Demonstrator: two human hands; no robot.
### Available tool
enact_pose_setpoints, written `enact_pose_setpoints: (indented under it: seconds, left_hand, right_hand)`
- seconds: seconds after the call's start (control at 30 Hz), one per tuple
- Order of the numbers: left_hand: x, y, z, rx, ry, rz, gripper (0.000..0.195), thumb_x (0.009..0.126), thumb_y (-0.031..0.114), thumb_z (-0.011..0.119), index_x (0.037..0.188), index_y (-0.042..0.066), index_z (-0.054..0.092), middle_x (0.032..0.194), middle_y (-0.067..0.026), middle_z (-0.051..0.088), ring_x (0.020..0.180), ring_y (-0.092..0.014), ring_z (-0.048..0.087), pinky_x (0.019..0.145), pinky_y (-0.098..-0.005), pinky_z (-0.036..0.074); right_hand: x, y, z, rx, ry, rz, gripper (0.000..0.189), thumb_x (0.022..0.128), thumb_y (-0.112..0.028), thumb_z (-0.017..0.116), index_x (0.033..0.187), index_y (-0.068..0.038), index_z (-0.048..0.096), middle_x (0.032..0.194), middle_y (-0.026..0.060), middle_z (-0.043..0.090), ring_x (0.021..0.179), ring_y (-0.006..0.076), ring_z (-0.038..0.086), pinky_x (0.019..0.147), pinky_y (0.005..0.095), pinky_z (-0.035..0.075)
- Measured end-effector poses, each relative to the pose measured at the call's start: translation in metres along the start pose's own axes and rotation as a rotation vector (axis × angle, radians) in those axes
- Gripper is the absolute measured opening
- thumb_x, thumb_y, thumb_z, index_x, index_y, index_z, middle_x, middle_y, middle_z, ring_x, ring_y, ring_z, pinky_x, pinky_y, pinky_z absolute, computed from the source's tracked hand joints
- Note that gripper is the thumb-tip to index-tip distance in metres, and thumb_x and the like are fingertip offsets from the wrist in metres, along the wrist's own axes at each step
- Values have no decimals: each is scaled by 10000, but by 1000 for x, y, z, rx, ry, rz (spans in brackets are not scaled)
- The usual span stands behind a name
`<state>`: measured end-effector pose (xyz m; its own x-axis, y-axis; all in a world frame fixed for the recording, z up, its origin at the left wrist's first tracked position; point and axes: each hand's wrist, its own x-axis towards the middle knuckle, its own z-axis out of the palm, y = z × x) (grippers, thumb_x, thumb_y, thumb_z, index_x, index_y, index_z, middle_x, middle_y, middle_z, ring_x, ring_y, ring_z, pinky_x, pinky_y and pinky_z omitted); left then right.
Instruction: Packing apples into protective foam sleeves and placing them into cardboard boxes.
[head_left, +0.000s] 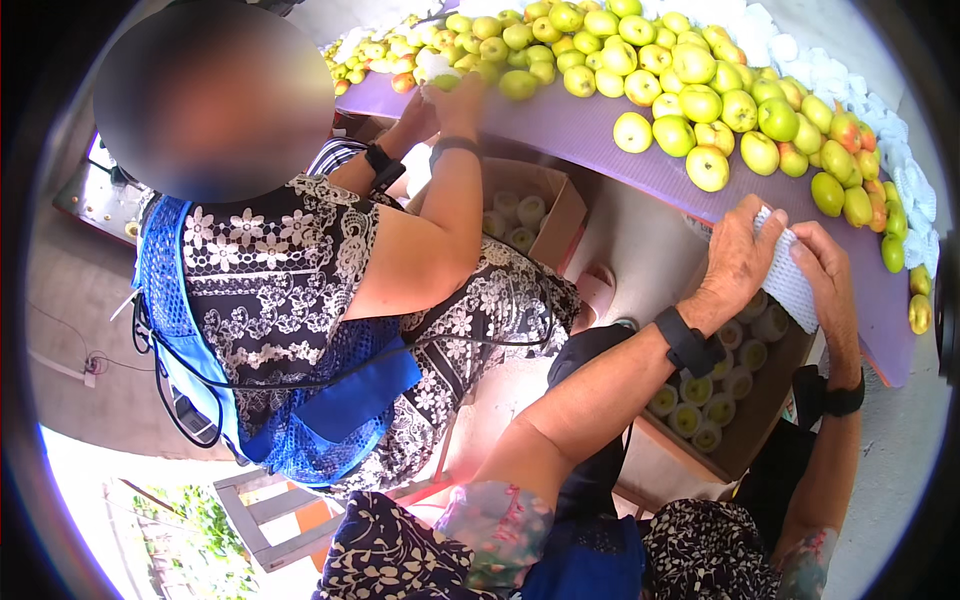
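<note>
My left hand (731, 259) grips one end of a white foam net sleeve (787, 279), with its thumb and fingers at the upper rim. From the other side, my right hand (829, 281) holds the same sleeve. Whether fruit is inside the sleeve I cannot tell. Both hands are just off the edge of a purple ribbed tabletop (600, 139), above an open cardboard box (757, 431). Inside that box stand several net-wrapped apples (697, 390). Loose yellow-green apples (701, 103) are heaped on the tabletop beyond my hands.
At my left sits a co-worker (300, 262), hands (457, 105) at a netted apple (442, 79). A second cardboard box (559, 210) with wrapped fruit stands beyond that person's lap. White foam nets (855, 101) line the table's far side. A black cable (450, 337) crosses the co-worker's body.
</note>
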<state>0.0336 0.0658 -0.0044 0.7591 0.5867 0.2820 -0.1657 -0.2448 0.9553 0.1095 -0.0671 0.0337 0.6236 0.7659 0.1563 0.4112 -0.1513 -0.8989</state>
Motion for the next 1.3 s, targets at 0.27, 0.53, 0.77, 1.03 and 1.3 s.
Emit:
enact_pose_setpoints:
  seconds: [0.27,0.53,0.77,1.03,1.3]
  left_hand:
    - [0,13,-15,11,-23,156,204,887,173,622,839,-22,585,626,-125,575,579,-186,546,562,-352,455]
    - [4,15,-34,56,-51,148,180,869,151,649,820,-16,600,625,-116,592,561,-151,552,540,-324,462]
    - [3,24,-46,96,6,220,174,862,150,653,813,-10,606,615,-112,587,558,-156,547,539,-321,461]
    - [3,16,-57,-8,150,119,223,878,187,630,795,-18,601,613,-41,567,585,-86,496,540,-288,432]
    - [5,19,-64,32,164,120,245,881,209,631,804,-21,600,616,-35,560,588,-84,491,541,-286,430]
  right_hand:
    - [-1,16,-9,200,-323,281,450,769,-193,692,1127,57,583,936,46,650,782,77,580,706,238,467]
    - [-12,-7,16,455,-364,392,498,804,-222,658,1208,19,495,771,74,621,584,145,616,506,251,513]
    - [-10,-6,17,441,-369,324,482,820,-251,642,1196,6,484,720,68,594,485,139,576,463,241,498]
    - [-5,6,10,323,-261,294,367,827,-215,628,1094,27,560,782,98,633,551,153,625,454,243,514]
    - [-2,10,8,360,-293,313,332,844,-210,611,1065,36,582,780,100,637,553,154,627,457,239,522]
